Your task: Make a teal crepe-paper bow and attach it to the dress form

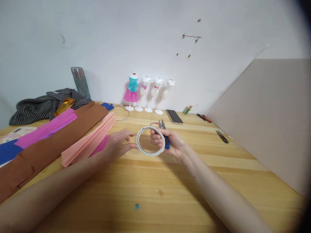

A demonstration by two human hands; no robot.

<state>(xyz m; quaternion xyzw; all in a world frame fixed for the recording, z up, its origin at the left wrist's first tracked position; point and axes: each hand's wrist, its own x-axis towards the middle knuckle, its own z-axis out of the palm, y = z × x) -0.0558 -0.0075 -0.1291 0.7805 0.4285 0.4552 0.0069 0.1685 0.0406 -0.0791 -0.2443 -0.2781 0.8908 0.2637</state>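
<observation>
My right hand (171,142) is closed around the right side of a roll of white tape (139,149), with its fingertips inside the ring. The roll is held up with its open centre facing me. At its left rim is my left hand (119,144), thumb and forefinger apart, the thumb tip at or touching the tape's edge. Scissors (162,124) with blue handles show behind and between the parts of my right hand; I cannot tell whether they lie on the table or touch the hand.
Brown crepe paper (73,129), peach paper (89,139) and pink paper (48,127) lie left. Several small mannequins stand by the wall, one in a teal and pink dress (132,90). A phone (174,116), black snips (222,137) and a teal scrap (137,206) lie on the wooden table.
</observation>
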